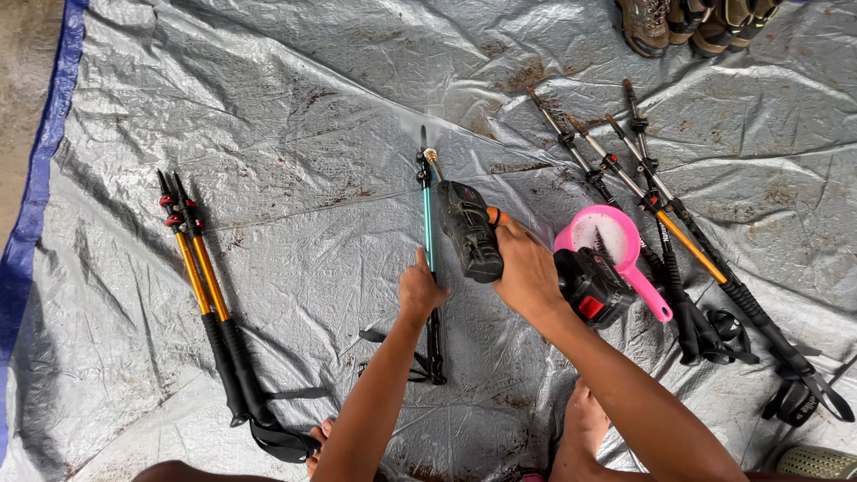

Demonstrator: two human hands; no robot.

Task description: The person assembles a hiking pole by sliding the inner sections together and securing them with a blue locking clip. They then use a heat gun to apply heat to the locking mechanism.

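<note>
- My left hand (420, 290) pinches one teal pole (428, 241), fingers closed round its shaft; the pole lies lengthwise on the tarp (295, 134), tip pointing away from me.
- My right hand (527, 272) is wrapped tight round the grip of one black sprayer (469, 230), just right of the left hand. Its brass nozzle points away from me, beside the pole's far end, and a faint mist shows beyond it.
- The sprayer's battery (591, 286), black with a red tab, sits just right of my right hand.
- One pink scoop (607, 245) lies right of that hand, touching the battery, handle towards me.
- Further right I count three poles (665, 214) with orange sections, fanned out, black grips and straps at the near end.
- Well left of my left hand: two yellow poles (201, 277), side by side, black grips near me.
- Beyond the right hand, at the far edge: shoes (692, 22), at least three, partly cut off, so I cannot tell the full count.
- One bare foot (585, 419) rests under my right forearm; toes of another show by my left forearm.
</note>
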